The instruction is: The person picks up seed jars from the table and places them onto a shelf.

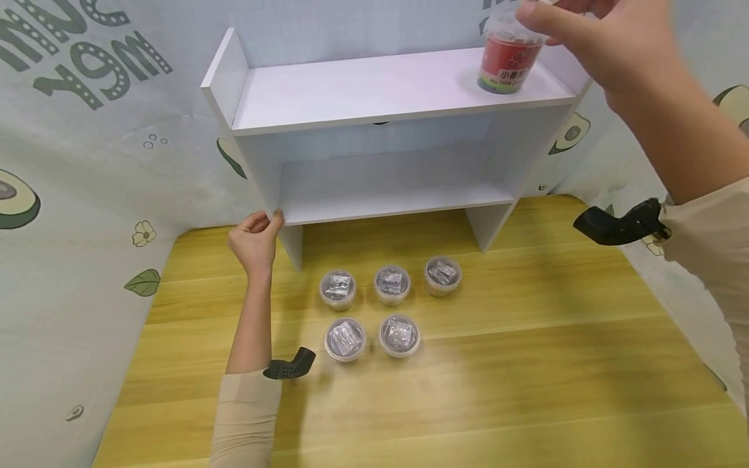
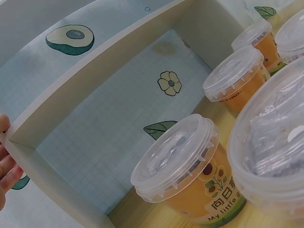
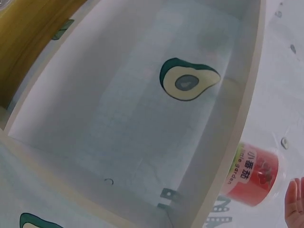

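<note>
At the right end of the upper board, a red plastic cup with a clear lid stands nearly upright; whether its base touches the board I cannot tell. My right hand pinches it by the lid, thumb in front. The cup shows its tomato label in the right wrist view, with fingers by its lid. My left hand grips the left side panel of the white shelf at the lower board. Fingertips lie against that panel in the left wrist view.
Several lidded cups stand on the wooden table before the shelf, among them one cup in the front row. An orange cup bears a sunflower label. Printed cloth hangs behind and beside the shelf.
</note>
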A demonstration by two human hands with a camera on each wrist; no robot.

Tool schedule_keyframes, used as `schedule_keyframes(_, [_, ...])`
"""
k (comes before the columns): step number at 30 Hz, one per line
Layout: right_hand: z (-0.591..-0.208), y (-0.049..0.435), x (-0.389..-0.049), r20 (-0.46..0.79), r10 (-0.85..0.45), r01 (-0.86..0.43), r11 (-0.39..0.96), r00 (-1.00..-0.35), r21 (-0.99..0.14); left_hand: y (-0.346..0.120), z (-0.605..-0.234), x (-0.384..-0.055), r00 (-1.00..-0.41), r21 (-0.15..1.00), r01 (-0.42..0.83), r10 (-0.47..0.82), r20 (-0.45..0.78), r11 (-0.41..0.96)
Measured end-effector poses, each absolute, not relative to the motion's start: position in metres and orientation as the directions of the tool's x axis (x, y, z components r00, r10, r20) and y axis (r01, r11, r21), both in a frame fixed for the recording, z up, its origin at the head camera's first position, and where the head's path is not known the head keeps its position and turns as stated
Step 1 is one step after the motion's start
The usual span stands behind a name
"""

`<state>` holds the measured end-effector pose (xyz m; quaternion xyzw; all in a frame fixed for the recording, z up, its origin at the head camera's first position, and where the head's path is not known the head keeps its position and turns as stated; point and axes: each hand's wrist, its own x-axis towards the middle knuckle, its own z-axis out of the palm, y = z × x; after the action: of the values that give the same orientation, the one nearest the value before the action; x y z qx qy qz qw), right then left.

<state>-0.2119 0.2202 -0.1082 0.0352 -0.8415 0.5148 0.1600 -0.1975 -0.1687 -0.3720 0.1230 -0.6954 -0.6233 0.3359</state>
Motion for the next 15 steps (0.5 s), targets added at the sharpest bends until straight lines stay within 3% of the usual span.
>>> schedule_keyframes(15, [-0.133, 0.197, -0.175, 0.456, -0.052, -0.420, 0.492, -0.888, -0.763, -0.168, -0.372, -0.196, -0.736, 0.950, 0.242, -0.601, 0.312, 0.196])
